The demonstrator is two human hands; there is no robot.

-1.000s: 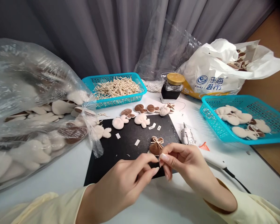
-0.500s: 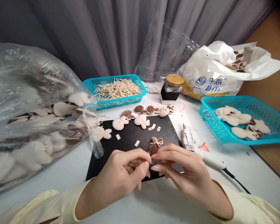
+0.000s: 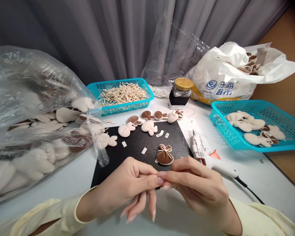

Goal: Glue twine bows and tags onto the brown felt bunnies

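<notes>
My left hand and my right hand meet at the fingertips over the near edge of a black mat. Each pinches with thumb and forefinger; whatever lies between them is hidden or too small to name. Just beyond my fingers, a brown bunny-shaped felt piece with a cream bow lies on the mat. Small white labels are scattered farther up, some with print. Along the mat's far side sit fluffy white bunny pieces and brown-backed ones.
A white glue gun lies right of the mat, its cord running toward me. One blue basket holds cream bows; another blue basket holds bunny pieces. A clear bag bulges at left. A gold-lidded jar and white bag stand behind.
My hands have drawn lower and closer, fingertips now touching. My left hand's lower fingers have extended downward. The brown bunny piece is now fully uncovered.
</notes>
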